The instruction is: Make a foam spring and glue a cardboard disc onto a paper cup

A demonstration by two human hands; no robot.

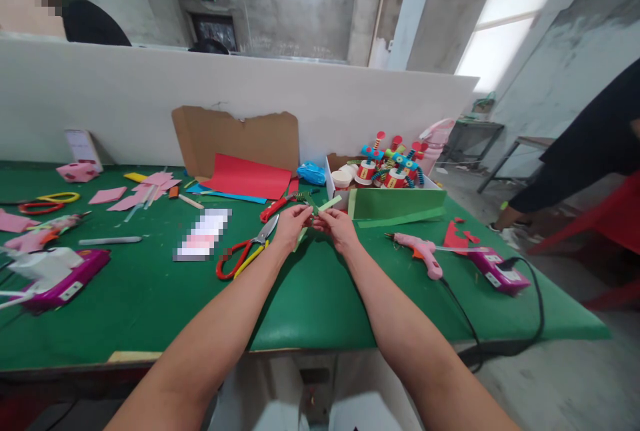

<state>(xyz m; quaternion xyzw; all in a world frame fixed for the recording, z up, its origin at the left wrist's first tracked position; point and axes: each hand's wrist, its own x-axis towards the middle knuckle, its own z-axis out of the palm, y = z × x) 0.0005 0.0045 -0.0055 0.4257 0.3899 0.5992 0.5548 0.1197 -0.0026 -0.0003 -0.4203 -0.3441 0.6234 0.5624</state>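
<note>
My left hand (294, 223) and my right hand (338, 225) meet over the green table, fingers closed on green paper strips (330, 203). One light green strip sticks out above my right hand; another end hangs below my left fingers. Where the strips cross is partly hidden by my fingertips. Just left of my left hand lie red-handled scissors (239, 259), with a yellow handle part beside them. A red-handled tool (274, 209) rests behind my left hand. The pink glue gun (420, 249) lies on the table to the right of my right hand.
A box (400, 204) of paper-cup figures stands behind my hands. Red paper (250, 177) and cardboard (235, 137) lean at the back. Purple power strips (500, 271) sit on both sides, with a black cable at right. Pink papers (150, 187) lie left. A person (595, 124) stands at right.
</note>
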